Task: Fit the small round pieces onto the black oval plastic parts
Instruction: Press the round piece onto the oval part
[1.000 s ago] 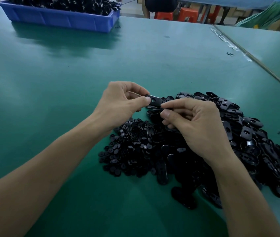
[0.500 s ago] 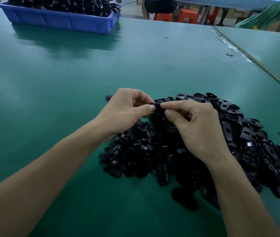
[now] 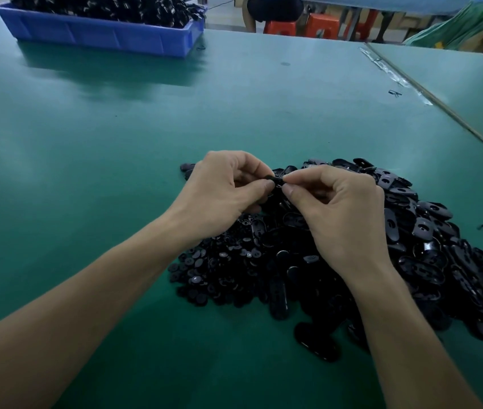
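A: What's being held there?

B: A small black piece (image 3: 277,180), pinched from both ends just above the heap. The left hand (image 3: 225,196) has it between thumb and forefinger, and the right hand (image 3: 337,208) nips the other end the same way, with the fingertips nearly meeting.

A: Is it an oval part or a round one?

B: I can't tell from here. The fingers cover most of it.

A: And the rest of the fingers?

B: They're curled in on both hands. The hands are close together, with bare forearms reaching in from the near edge.

A: What lies under them?

B: One big heap of black bits. The oval parts (image 3: 429,231) spread to the right and the far side, many with a slot showing. The round pieces (image 3: 213,267) are gathered at the near left, below the left wrist. A few ovals lie at the near fringe of the heap.

A: Anything else on the table (image 3: 101,149)?

B: It has a green top. A couple of loose black parts (image 3: 186,167) sit just behind the left hand. A blue tray (image 3: 101,36) stands well apart at the far left, piled with more black parts. A second table (image 3: 470,81) butts up on the right, and there are orange stools (image 3: 320,26) beyond the far edge.
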The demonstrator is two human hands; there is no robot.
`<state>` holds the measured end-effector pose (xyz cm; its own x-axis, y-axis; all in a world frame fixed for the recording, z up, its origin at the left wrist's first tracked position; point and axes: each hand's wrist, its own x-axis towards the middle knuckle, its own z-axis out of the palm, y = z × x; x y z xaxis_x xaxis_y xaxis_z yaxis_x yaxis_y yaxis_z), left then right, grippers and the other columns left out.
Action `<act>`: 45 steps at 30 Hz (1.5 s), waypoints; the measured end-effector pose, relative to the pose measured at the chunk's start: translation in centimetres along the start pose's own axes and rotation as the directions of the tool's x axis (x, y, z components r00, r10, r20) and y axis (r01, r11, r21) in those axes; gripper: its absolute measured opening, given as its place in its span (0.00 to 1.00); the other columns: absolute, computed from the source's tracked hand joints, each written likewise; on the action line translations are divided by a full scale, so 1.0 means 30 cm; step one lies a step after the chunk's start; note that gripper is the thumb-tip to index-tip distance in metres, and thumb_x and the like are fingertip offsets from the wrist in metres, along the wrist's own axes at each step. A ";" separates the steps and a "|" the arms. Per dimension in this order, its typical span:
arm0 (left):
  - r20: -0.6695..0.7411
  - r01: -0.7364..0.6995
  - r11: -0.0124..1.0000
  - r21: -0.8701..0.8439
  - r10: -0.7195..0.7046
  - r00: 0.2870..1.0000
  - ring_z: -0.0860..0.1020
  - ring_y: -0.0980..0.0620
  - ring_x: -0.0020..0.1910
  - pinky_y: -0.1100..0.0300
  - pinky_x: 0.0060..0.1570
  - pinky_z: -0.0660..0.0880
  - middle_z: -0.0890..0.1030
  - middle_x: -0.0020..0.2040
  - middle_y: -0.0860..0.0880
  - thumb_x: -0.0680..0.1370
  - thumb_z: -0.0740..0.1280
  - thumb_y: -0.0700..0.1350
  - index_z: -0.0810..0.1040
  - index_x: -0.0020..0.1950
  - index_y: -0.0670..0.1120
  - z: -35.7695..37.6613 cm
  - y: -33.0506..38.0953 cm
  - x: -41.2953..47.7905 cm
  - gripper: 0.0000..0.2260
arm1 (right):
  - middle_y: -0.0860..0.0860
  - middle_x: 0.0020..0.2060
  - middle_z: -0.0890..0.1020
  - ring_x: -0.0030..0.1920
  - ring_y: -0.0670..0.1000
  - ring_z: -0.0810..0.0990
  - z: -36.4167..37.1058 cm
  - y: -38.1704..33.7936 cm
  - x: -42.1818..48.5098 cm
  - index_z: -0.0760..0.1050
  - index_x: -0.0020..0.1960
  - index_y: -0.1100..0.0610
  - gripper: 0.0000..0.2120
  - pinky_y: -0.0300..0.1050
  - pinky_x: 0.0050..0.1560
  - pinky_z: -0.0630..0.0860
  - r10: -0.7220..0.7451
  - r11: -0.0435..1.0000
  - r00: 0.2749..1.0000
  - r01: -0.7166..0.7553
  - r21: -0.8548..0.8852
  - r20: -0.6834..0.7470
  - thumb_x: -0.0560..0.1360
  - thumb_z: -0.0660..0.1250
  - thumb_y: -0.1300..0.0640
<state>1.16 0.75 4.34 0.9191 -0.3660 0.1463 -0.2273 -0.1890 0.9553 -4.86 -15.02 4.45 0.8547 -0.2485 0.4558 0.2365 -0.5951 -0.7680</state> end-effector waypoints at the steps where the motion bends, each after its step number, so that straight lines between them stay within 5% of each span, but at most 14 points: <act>1: 0.001 -0.002 1.000 -0.014 0.002 1.000 0.83 0.52 0.38 0.57 0.41 0.82 0.85 0.36 0.48 0.77 0.72 0.37 0.82 0.43 0.48 0.001 -0.001 0.000 0.06 | 0.38 0.37 0.84 0.39 0.38 0.83 0.000 0.002 0.001 0.86 0.45 0.48 0.06 0.31 0.44 0.78 0.007 1.000 1.000 -0.007 0.007 -0.001 0.73 0.76 0.60; 7: 0.024 0.002 0.992 -0.128 0.001 1.000 0.84 0.52 0.37 0.62 0.38 0.80 0.85 0.36 0.47 0.77 0.70 0.35 0.81 0.45 0.46 0.003 0.001 -0.004 0.06 | 0.40 0.36 0.85 0.39 0.41 0.84 -0.003 0.008 0.005 0.85 0.46 0.46 0.09 0.43 0.46 0.82 0.046 0.997 0.999 -0.047 0.055 0.017 0.74 0.75 0.60; 15: 0.033 -0.021 0.995 -0.101 0.025 0.999 0.85 0.51 0.37 0.61 0.39 0.80 0.85 0.36 0.48 0.76 0.71 0.36 0.82 0.46 0.47 0.005 -0.009 -0.004 0.06 | 0.41 0.38 0.85 0.39 0.48 0.84 -0.007 0.000 -0.002 0.68 0.38 0.45 0.14 0.56 0.45 0.82 0.121 0.991 0.993 -0.122 0.049 0.007 0.70 0.74 0.55; 27: 0.016 -0.040 0.998 -0.042 0.040 0.999 0.85 0.46 0.38 0.56 0.40 0.82 0.85 0.36 0.47 0.76 0.71 0.36 0.82 0.45 0.48 0.012 -0.016 -0.006 0.07 | 0.44 0.35 0.84 0.34 0.45 0.82 0.003 -0.003 -0.006 0.67 0.33 0.50 0.18 0.47 0.38 0.80 0.122 0.990 0.992 -0.124 -0.063 -0.041 0.70 0.76 0.56; 36: -0.022 -0.140 0.981 0.136 0.144 0.989 0.84 0.50 0.36 0.51 0.44 0.82 0.85 0.36 0.51 0.75 0.72 0.38 0.81 0.44 0.53 0.032 -0.018 -0.022 0.09 | 0.52 0.33 0.83 0.35 0.55 0.83 -0.001 0.003 0.002 0.68 0.33 0.45 0.17 0.55 0.38 0.81 0.149 0.985 0.989 -0.148 -0.086 0.002 0.70 0.75 0.58; 45: -0.050 -0.170 0.963 0.210 0.184 0.982 0.82 0.57 0.35 0.67 0.38 0.76 0.84 0.35 0.55 0.73 0.73 0.42 0.82 0.44 0.55 0.034 -0.012 -0.029 0.07 | 0.48 0.31 0.83 0.32 0.42 0.80 -0.002 -0.001 -0.003 0.63 0.30 0.50 0.22 0.46 0.37 0.79 0.112 0.988 0.993 -0.114 -0.108 -0.028 0.69 0.76 0.59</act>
<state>0.10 0.20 3.62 0.8764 -0.3483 0.3326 -0.4428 -0.3111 0.8409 -4.98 -15.03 4.46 0.8624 -0.3348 0.3798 0.0864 -0.6418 -0.7620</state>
